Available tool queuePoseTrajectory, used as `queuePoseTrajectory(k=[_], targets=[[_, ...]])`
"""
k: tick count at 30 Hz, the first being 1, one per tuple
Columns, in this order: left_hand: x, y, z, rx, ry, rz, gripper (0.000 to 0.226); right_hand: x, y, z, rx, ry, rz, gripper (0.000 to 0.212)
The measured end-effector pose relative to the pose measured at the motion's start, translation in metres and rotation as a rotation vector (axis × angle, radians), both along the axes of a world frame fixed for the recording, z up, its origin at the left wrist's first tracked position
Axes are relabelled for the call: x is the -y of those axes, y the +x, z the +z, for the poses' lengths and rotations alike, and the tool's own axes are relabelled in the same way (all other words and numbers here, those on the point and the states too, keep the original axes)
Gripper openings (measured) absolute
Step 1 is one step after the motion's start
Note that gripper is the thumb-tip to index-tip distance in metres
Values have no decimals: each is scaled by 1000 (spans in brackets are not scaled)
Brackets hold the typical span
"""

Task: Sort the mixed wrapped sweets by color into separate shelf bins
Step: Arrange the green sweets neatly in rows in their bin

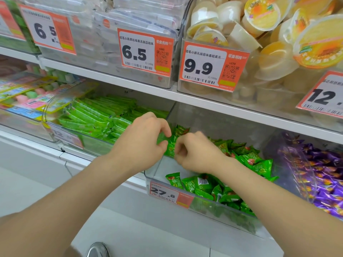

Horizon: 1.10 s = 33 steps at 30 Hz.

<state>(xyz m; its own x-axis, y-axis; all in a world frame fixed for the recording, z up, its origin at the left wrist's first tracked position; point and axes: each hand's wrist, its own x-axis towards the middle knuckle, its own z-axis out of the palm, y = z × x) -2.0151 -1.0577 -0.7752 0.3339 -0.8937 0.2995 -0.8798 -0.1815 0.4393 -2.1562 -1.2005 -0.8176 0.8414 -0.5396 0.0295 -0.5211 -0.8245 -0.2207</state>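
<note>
A clear shelf bin (156,171) marked 27.8 holds a heap of small green wrapped sweets (204,186). Both hands meet over its left rear corner. My left hand (143,143) pinches green wrapped sweets (171,145) between thumb and curled fingers. My right hand (194,154) has its fingers curled round the same small bunch from the right. To the left, another clear bin (92,145) is full of long green stick packets (96,115). On the right, a bin (289,156) holds purple wrapped sweets (319,175).
The upper shelf (130,84) carries clear bins with price tags 6.5 (144,52) and 9.9 (209,67), the right one filled with yellow jelly cups (269,25). Pink and green packets (31,93) lie at the far left. White floor tiles lie below the shelf.
</note>
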Motion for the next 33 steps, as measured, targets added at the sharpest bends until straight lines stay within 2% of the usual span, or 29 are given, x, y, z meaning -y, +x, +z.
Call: queuePoseTrajectory(k=[2,3,6,10,13,15,17,20,22,24,28,30,32,33], targets=[[0,0,0,5,-8,-4,16,-9,-6,-4,-164,195,176,36],[-1,-1,0,7,-6,-7,16,-12,-8,-9,-245,220,235,46],[0,-2,1,0,-2,-14,17,-14,-10,-19,-272,210,264,51],[0,-5,-2,-12,24,-28,21,-9,-12,-5,37,296,76,34],[0,-7,-2,7,26,-57,22,-8,-25,11,376,556,-100,29],[0,-9,0,17,52,-105,24,-10,-35,22,534,729,-134,28],[0,-11,4,-5,64,-158,19,-14,-43,32,619,800,-128,24],[0,-9,10,-176,3,-174,6,-16,-47,36,695,889,-119,19],[0,-7,10,-300,-32,-122,4,-16,-47,33,719,1026,-124,17],[0,-6,9,-311,-35,-52,4,-15,-47,32,693,1080,-102,19],[1,-9,5,-129,-7,-15,5,-10,-46,34,612,829,-88,14],[3,-9,1,-46,9,9,11,-3,-43,27,547,571,-131,8],[3,-7,-1,-1,34,48,18,1,-39,15,404,297,-145,4],[3,-6,-2,11,44,58,22,2,-36,9,339,225,-146,5]])
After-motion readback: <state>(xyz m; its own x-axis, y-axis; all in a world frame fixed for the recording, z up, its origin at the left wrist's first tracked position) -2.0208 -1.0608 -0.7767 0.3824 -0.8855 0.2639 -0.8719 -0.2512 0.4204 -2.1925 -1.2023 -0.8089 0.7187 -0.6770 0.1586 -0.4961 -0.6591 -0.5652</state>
